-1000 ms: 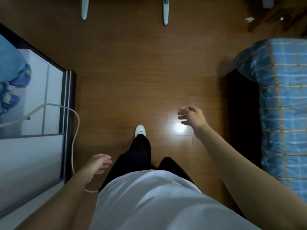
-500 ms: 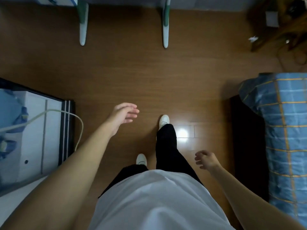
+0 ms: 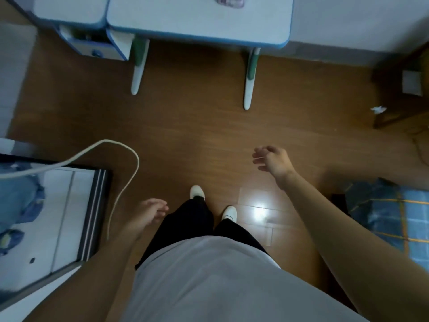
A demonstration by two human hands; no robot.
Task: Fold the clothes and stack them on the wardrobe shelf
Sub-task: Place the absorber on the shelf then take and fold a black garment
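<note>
- Head view: my left hand (image 3: 151,212) sits at 8 o'clock beside my leg, fingers relaxed and spread, holding nothing.
- My right hand (image 3: 274,162) hangs at 3 o'clock over the wooden floor (image 3: 209,126), fingers loosely apart, also holding nothing.
- Blue clothes (image 3: 21,198) show at 9 o'clock in a dark-framed glossy panel (image 3: 95,205); I cannot tell whether that is a reflection.
- A pale desk (image 3: 197,19) stands at 12 o'clock, and a white cable (image 3: 138,159) loops near the panel.
</note>
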